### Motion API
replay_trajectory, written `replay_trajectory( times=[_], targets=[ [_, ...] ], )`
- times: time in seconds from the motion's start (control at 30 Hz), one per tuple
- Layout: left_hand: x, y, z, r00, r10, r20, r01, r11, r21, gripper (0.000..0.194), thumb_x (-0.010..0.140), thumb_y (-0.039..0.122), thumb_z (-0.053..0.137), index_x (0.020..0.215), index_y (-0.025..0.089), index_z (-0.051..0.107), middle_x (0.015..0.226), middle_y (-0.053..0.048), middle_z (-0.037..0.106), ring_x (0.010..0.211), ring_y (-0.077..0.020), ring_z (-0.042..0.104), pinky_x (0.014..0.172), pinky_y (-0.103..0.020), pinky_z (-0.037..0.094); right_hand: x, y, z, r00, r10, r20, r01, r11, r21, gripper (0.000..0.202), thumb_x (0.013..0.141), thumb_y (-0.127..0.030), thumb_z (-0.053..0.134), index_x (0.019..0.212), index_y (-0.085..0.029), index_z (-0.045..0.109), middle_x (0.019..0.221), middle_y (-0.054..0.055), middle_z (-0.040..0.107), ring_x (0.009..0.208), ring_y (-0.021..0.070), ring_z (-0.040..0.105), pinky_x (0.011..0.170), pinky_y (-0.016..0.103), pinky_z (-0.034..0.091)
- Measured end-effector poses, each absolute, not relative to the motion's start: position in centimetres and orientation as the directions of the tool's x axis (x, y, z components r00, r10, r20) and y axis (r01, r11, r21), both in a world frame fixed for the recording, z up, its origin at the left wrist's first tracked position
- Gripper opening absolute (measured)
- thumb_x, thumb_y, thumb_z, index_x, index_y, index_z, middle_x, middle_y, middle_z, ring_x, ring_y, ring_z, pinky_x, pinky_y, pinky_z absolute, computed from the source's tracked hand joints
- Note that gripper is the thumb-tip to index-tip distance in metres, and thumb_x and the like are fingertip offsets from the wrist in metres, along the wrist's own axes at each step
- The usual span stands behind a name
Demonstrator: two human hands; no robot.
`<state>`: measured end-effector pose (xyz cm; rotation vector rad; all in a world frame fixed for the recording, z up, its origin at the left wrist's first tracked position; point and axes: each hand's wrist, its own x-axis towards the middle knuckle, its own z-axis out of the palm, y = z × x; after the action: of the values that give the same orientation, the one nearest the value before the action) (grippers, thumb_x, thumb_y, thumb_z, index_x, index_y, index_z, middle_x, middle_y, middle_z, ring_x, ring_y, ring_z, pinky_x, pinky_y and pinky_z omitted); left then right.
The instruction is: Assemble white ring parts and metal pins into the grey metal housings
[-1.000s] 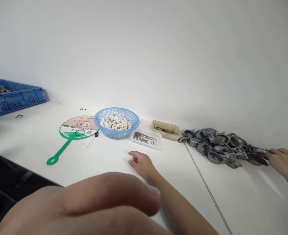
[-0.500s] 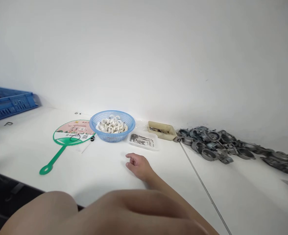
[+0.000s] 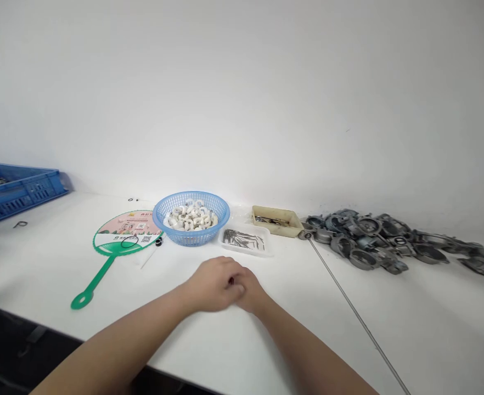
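My left hand (image 3: pixel 215 282) lies over the table with its fingers curled over the front of my right hand (image 3: pixel 253 291). The two hands touch, and the fingers of my right hand are mostly hidden behind the left. A small dark spot shows in the gap between them; whether it is an object or shadow I cannot tell. Just beyond the hands sits a clear plastic tray (image 3: pixel 266 248) of thin dark metal pins. To its left stands a blue mesh basket (image 3: pixel 192 239) full of white curved plastic pieces.
A beige tray (image 3: pixel 297 227) holds thin tools. Grey metal castings (image 3: pixel 363 258) are heaped at the right, by a long thin rod (image 3: pixel 349 304). On the left lie a green-handled fan (image 3: pixel 97 277), a black ring and small parts; a blue crate (image 3: pixel 23 192) stands at far left.
My left arm, a large blur close to the camera before, has reached forward, and my left hand now meets my right. My right hand has moved slightly right. The view has shifted a little.
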<state>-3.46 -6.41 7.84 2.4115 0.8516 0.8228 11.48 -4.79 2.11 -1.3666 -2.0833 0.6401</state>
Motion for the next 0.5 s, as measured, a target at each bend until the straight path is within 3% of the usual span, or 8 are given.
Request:
replay_trajectory(
  times=[0.1, 0.23, 0.5],
  targets=[
    [-3.6, -3.2, 3.9, 0.516, 0.768, 0.379, 0.468, -0.624, 0.626, 0.018, 0.071, 0.013, 0.051, 0.084, 0.018, 0.063, 0.08, -0.001, 0.064, 0.076, -0.0163, 0.056, 0.072, -0.026, 0.043, 11.3, -4.9, 2.1, -0.308, 0.934, 0.179, 0.688, 0.349, -0.636, 0.016, 0.071, -0.018, 0.05, 0.08, -0.021, 0.063, 0.075, -0.002, 0.063, 0.069, 0.015, 0.056, 0.059, 0.023, 0.041],
    [-3.9, -1.4, 0.3, 0.411, 0.865, 0.289, 0.416, -0.46, 0.785, 0.019, 0.073, 0.016, 0.05, 0.089, 0.017, 0.06, 0.064, 0.003, 0.059, 0.06, -0.0119, 0.053, 0.058, -0.022, 0.04, 11.2, -4.8, 2.0, -0.282, 0.95, 0.136, 0.718, 0.303, -0.626, 0.007, 0.072, -0.022, 0.05, 0.067, -0.02, 0.052, 0.064, -0.004, 0.054, 0.059, 0.0113, 0.048, 0.052, 0.02, 0.032],
    [-3.9, -0.7, 0.1, 0.379, 0.888, 0.262, 0.345, -0.398, 0.85, 0.019, 0.071, 0.019, 0.054, 0.088, 0.016, 0.061, 0.058, 0.005, 0.055, 0.055, -0.0097, 0.051, 0.053, -0.019, 0.039, 11.1, -4.2, 2.2, -0.285, 0.952, 0.11, 0.705, 0.286, -0.649, 0.008, 0.073, -0.026, 0.051, 0.07, -0.02, 0.055, 0.062, -0.003, 0.053, 0.06, 0.0127, 0.047, 0.053, 0.022, 0.033]
  ],
)
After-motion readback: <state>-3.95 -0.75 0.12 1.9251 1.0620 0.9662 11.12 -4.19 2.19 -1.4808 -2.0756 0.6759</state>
